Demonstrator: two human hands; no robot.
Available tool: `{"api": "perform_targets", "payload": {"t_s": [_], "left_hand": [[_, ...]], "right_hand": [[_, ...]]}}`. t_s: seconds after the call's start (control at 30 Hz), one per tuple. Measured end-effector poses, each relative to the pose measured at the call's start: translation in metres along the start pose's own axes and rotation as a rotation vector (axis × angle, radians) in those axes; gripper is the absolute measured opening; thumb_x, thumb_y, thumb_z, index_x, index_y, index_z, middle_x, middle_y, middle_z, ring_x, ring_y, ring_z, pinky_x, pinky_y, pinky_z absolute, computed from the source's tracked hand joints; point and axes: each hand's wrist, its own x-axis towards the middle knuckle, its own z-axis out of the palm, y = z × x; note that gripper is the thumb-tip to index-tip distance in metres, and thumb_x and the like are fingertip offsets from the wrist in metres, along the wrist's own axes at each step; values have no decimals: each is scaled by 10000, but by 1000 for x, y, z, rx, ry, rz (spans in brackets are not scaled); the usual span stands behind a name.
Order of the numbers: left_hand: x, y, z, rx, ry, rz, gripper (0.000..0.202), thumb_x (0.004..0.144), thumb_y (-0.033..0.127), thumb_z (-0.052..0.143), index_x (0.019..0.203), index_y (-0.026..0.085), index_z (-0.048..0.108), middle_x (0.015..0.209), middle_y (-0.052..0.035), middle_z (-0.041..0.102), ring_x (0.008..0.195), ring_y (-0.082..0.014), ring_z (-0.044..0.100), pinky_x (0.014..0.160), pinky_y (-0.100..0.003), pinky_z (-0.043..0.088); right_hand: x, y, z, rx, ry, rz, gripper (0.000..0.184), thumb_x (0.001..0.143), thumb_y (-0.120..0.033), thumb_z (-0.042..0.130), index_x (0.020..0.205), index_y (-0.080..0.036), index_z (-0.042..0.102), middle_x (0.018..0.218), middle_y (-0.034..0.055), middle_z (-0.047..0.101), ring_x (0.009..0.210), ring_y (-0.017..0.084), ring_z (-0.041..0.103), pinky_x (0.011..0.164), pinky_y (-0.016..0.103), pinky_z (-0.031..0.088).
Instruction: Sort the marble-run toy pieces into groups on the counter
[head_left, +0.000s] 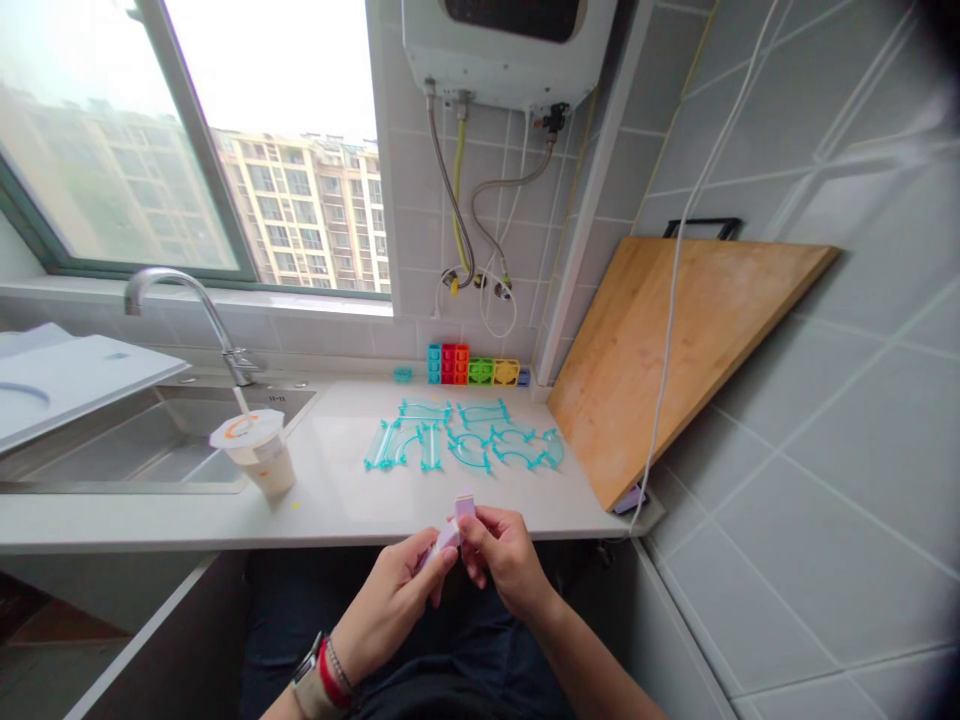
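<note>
White counter (pixel 337 500) by sink (pixel 135 450), grey-tiled kitchen corner; both hands, left hand (pixel 397 595) and right hand (pixel 502 555), pinch small lilac piece (pixel 456 522) at counter's front edge, long axis apparently tilted up-right.

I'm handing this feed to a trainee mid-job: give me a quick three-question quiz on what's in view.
1. True or false: both hands hold the purple piece.
2. What lies flat on the counter in front of the hands? A) teal track pieces B) spoons C) plates
3. What stands beside the sink?

Key:
1. True: left hand and right hand pinch it together.
2. A, the teal track pieces.
3. A lidded cup with a straw.
</note>
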Motion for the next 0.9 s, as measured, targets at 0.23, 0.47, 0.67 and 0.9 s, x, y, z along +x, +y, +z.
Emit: {"api": "perform_targets", "payload": {"t_s": [0.23,0.47,0.67,0.9], "left_hand": [[3,-2,4,-178,-55,-103,488,958,622,483,839,164,606,562,36,524,379,-53,318,360,-184,193],[7,-2,-2,-283,-159,-176,516,955,655,464,911,156,590,548,39,547,304,-28,296,309,-158,164],[6,1,-5,-326,-278,-157,486,896,647,586,906,162,558,576,35,575,312,-21,316,312,-152,191],[11,0,-9,-220,-273,-160,457,880,586,648,917,133,597,675,-18,661,378,-31,403,371,-153,251]], "right_hand": [[-2,-3,1,-64,-25,-61,451,891,-583,664,786,-145,647,531,-32,539,408,73,441,396,195,371],[-1,-11,-4,-190,-120,-180,390,905,-550,665,908,-162,704,752,-1,556,518,84,502,449,204,426],[3,-20,-25,-352,-243,-258,351,891,-520,697,953,-174,707,927,48,603,749,143,575,558,213,471],[0,-29,-27,-560,-217,-378,270,963,-446,606,963,-182,662,858,32,631,742,147,583,635,241,475]]}}
